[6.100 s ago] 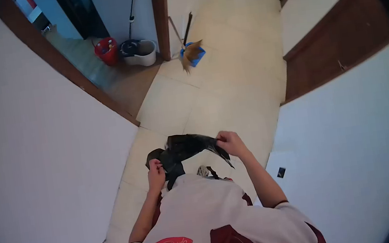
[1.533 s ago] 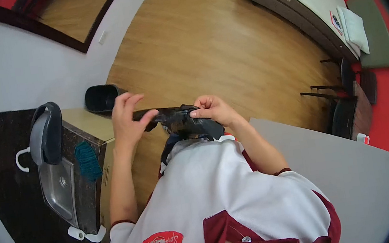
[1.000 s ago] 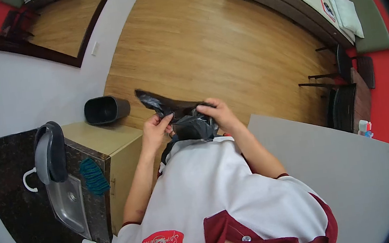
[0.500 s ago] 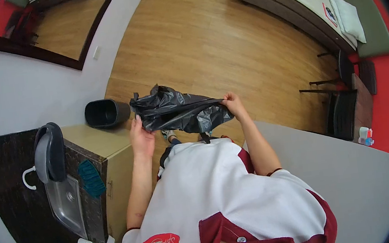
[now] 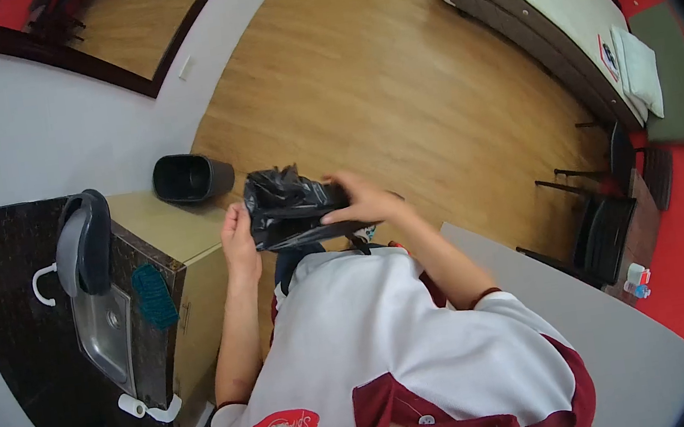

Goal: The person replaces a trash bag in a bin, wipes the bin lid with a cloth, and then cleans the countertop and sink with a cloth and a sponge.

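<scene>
- Half a second ago you held the black plastic bag (image 5: 290,212) stretched wide between your two hands; now it is gathered into a narrower, crumpled bundle in front of your chest.
- Your right hand (image 5: 362,205) has come in from the outer edge of the bag and now lies across its near side, fingers extended over the plastic; it looks like a pinch on the film, but the fingertips are partly hidden, so you cannot be sure how firmly it grips.
- Your left hand (image 5: 240,242) stays on the left edge of the bag, fingers curled around the plastic in a closed grasp, about where it was before.
- The bag hangs in the air above the wooden floor (image 5: 393,77), between your hands, just beside the corner of the beige cabinet (image 5: 181,235).
- The small black waste bin (image 5: 190,178) stands on the floor by the white wall (image 5: 46,131), just past the cabinet and near the bag. Its inside reads dark, with no liner showing over the rim; its contents cannot be made out.
- The steel sink (image 5: 102,327) is set in the dark stone counter (image 5: 6,284) to your left; its basin shows only bare metal and the drain.
- A teal cloth (image 5: 154,296) hangs over the counter edge beside the sink.
- A bed (image 5: 542,23) lies along the far side of the room, well apart from you.
</scene>
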`<state>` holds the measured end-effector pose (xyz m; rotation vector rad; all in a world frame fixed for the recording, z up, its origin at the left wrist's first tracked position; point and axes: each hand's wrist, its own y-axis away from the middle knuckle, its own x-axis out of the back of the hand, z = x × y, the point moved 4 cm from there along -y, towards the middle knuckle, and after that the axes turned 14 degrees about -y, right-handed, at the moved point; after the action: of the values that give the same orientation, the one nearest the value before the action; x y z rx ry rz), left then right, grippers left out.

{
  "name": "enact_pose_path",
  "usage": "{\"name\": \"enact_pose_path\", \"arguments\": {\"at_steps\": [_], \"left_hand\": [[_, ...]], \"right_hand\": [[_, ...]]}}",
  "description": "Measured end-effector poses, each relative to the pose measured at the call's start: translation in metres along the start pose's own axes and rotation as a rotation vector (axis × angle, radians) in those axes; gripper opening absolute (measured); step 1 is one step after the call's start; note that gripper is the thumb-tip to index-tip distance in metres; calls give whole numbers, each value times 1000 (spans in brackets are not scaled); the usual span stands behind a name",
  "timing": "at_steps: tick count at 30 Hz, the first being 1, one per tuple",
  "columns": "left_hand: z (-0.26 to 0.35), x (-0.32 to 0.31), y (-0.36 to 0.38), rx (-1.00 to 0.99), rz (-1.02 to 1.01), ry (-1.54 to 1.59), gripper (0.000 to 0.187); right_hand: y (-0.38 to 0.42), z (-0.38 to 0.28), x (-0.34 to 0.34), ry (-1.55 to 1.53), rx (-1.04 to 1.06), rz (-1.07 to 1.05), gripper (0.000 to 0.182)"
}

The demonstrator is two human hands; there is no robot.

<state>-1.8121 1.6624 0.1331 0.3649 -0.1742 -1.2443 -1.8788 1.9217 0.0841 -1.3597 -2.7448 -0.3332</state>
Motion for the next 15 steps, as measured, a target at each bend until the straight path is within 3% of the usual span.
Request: {"name": "enact_pose_path", "arguments": {"at_steps": [3, 4, 5, 6, 8, 9, 11, 13, 15], "left_hand": [[13, 11, -23, -92, -107, -335, 20], [25, 16, -28, -120, -137, -491, 25], [44, 26, -33, -203, -127, -863, 42], [47, 44, -44, -230, -114, -1056, 43], [43, 86, -71, -281, -82, -1433, 45], [38, 109, -88, -204, -55, -1431, 41], [19, 165, -124, -45, 15, -1374, 34], [-2, 218, -162, 97, 113, -1265, 27], [1, 225, -185, 83, 212, -1291, 24]], "right_hand": [[-59, 57, -30, 329, -340, -39, 68], [-63, 48, -15, 203, -326, 89, 55], [-62, 44, 4, 303, -356, 163, 53], [-71, 88, 26, 375, -317, 264, 55], [-67, 81, 80, 467, -562, 313, 44], [-61, 76, 104, 512, -505, 378, 38], [-50, 127, 158, 604, -657, 471, 36], [-46, 105, 178, 498, -651, 605, 32], [-63, 121, 182, 434, -652, 601, 28]]}}
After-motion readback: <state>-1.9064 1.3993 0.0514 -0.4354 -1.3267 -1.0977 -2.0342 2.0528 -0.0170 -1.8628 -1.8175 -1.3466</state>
